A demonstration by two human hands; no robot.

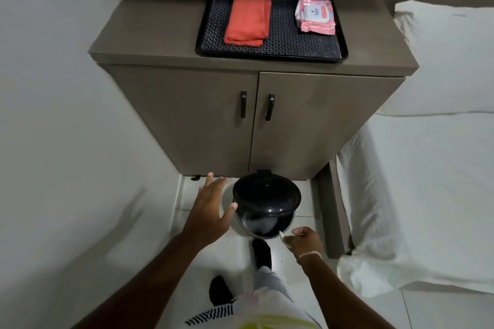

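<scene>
Pedal bin [266, 203], black, on the floor before a cabinet [203, 115]; lid tilted part-open. Right hand [304, 242] pinches a small white scrap [281, 234] at the front rim. Left hand [211, 208] spread wide, empty, beside the lid. Risk: the opening is narrow, so the scrap may catch the rim and fall outside.

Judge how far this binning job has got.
Done: the bin lid is raised, a foot at its base. In hand: the right hand pinches a white scrap beside the bin; the left hand hovers open. Left: drop the scrap in.
</scene>
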